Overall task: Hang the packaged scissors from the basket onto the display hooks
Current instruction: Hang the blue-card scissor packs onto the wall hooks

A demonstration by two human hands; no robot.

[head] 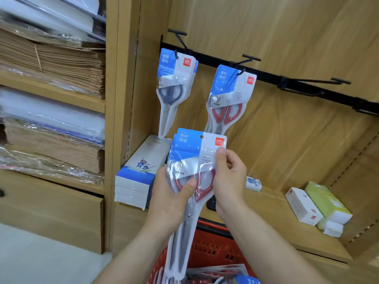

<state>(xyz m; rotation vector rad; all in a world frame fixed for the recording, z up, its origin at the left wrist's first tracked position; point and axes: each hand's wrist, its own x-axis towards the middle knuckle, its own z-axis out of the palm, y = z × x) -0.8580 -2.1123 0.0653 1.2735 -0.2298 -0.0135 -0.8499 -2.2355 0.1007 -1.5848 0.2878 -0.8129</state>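
Red-handled scissors in blue-and-white packs (190, 148) stand upright — left hand (172, 195) grips the stack, right hand (230, 177) pinches the front pack — maybe so its hole (201, 136) can reach a black metal hook (239, 73).

The held scissors pack (196, 152), pinched between the left hand (170, 195) and right hand (230, 177), reads 锋利剪切 on its blue header and "deli" on a red square. The grey-handled pack (174, 78) and red-handled pack (229, 93), hanging above the hands, carry the same. Smaller print is illegible.
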